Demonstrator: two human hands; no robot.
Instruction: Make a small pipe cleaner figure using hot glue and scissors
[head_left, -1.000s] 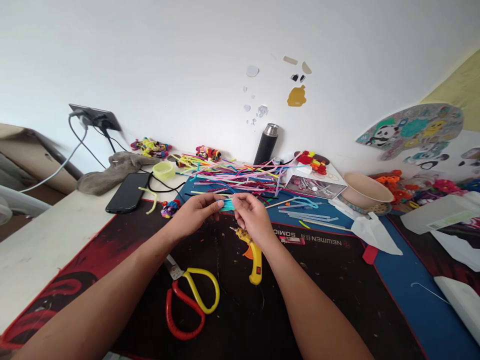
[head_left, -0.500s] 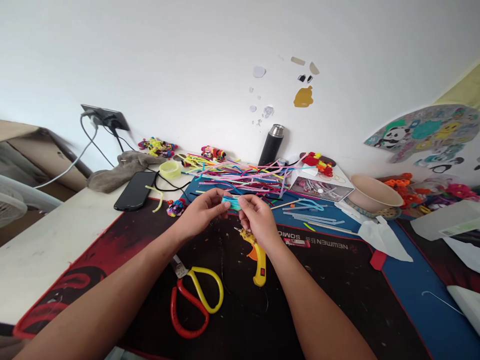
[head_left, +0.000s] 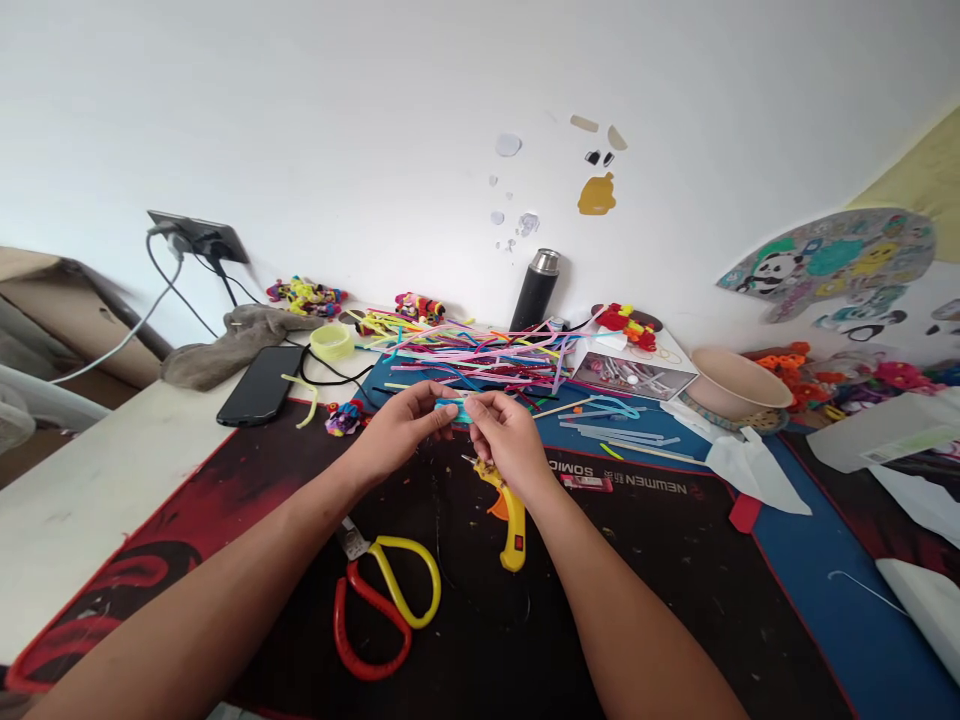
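Between both hands is a small turquoise piece of pipe cleaner (head_left: 460, 410), held up over the far part of the mat; its exact shape is partly covered by fingers. My left hand (head_left: 412, 420) pinches its left end with thumb and fingers. At the right end, my right hand (head_left: 506, 430) pinches it too, thumb on top. A yellow hot glue gun (head_left: 514, 525) lies just below my right hand, its metal nozzle pointing left. Scissors with one red and one yellow handle (head_left: 409, 590) lie nearer to me, their blades partly hidden by my left forearm.
Behind the hands spreads a pile of coloured pipe cleaners (head_left: 480, 355). A black thermos (head_left: 535, 290) stands by the wall. Left are a phone (head_left: 260, 385) and a yellow tape roll (head_left: 331, 342); right are glue sticks (head_left: 622, 434), a clear-fronted box (head_left: 630, 372) and a beige bowl (head_left: 739, 382).
The view has shifted slightly, so most things sit a little further left. Both hands still hold the turquoise piece, which appears turned a little, with less of it showing between the fingers.
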